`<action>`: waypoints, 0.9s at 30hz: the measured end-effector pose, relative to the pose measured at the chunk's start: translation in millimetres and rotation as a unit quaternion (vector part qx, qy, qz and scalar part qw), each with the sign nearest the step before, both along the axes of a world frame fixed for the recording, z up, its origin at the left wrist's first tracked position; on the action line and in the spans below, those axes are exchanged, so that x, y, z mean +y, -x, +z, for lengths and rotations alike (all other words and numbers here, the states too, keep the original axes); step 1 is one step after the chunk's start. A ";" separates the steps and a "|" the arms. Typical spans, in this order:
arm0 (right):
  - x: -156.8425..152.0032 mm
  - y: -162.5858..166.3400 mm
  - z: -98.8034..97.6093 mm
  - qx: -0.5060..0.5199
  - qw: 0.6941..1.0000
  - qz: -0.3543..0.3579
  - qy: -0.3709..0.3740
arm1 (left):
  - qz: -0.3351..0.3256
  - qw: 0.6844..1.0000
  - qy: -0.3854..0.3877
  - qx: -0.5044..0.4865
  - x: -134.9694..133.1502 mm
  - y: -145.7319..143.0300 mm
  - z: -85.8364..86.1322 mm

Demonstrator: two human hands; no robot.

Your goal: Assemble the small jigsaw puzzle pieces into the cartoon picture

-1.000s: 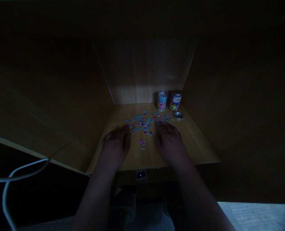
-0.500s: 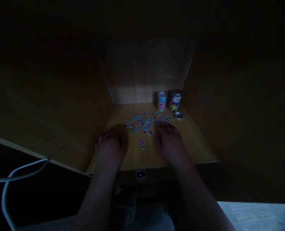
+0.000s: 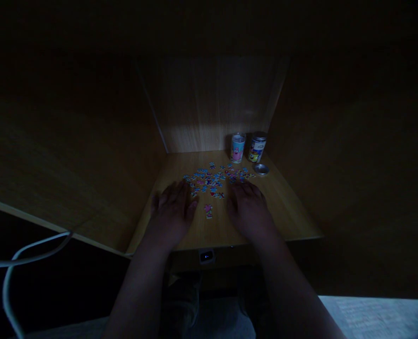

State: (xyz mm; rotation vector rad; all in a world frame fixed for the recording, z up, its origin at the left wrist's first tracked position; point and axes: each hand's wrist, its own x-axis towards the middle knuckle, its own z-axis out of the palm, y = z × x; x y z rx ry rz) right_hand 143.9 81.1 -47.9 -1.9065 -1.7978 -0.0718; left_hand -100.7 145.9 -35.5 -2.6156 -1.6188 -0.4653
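Observation:
Several small coloured puzzle pieces (image 3: pixel 214 178) lie scattered on a wooden desk (image 3: pixel 283 207) in dim light. A joined pink and blue bit (image 3: pixel 208 210) lies apart, nearer to me, between my hands. My left hand (image 3: pixel 172 212) lies palm down with fingers stretched toward the near left edge of the scatter, holding nothing. My right hand (image 3: pixel 248 207) rests palm down at the scatter's near right edge, fingers slightly apart and flat; nothing shows in it.
Two small printed tins (image 3: pixel 237 148) (image 3: pixel 257 148) stand at the back right, with a round metal lid (image 3: pixel 261 169) lying in front of them. Wooden partition walls close the desk on three sides. A white cable (image 3: pixel 25 256) hangs at the lower left.
My left hand drew back and left half a second ago, then moved forward and right again with its fingers stretched out. My right hand has barely moved.

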 end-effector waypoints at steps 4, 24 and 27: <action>0.0 -0.2 -0.2 0.003 1.000 0.001 0.001 | 0.003 1.000 0.018 0.007 1.1 -1.5 -0.9; 0.4 1.4 0.1 0.018 0.999 0.025 -0.044 | -0.087 0.990 -0.031 -0.105 -5.2 -0.9 11.1; -0.2 2.2 1.0 0.034 0.994 0.076 -0.068 | -0.068 0.985 -0.074 -0.141 -2.9 5.6 11.3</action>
